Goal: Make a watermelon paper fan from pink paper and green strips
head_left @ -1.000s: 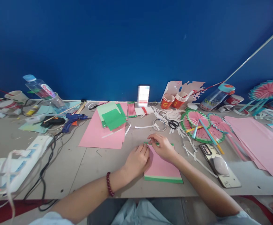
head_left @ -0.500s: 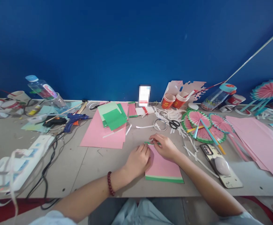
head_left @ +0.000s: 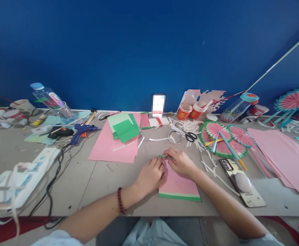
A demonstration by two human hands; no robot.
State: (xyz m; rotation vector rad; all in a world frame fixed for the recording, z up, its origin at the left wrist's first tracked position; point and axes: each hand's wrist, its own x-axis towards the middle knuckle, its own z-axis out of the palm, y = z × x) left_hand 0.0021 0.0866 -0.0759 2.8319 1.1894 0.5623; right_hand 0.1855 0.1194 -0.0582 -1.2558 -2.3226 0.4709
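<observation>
A pink paper sheet [head_left: 178, 182] with light and dark green bands along its near edge lies flat on the table in front of me. A strip of green also shows at its far edge, between my fingers. My left hand [head_left: 151, 173] rests on the sheet's far left corner, its fingers curled down and closed on that edge. Beside it my right hand [head_left: 181, 163] pinches the same far edge, thumb and fingertips together. My fingers cover most of the far edge, so its exact shape is hidden.
Beyond lie stacked green papers [head_left: 125, 130], a folded pink strip [head_left: 145, 120], scissors [head_left: 191, 136] and paper cups [head_left: 184, 111]. On the right are watermelon-patterned paper fans [head_left: 222, 141] and a phone [head_left: 252, 194]. A blue glue gun [head_left: 80, 132] and power strip [head_left: 38, 174] are at left.
My right hand has shifted slightly, and its fingertips have drawn in closer to my left fingers at the far edge. The paper sheet and left hand stay nearly in place.
</observation>
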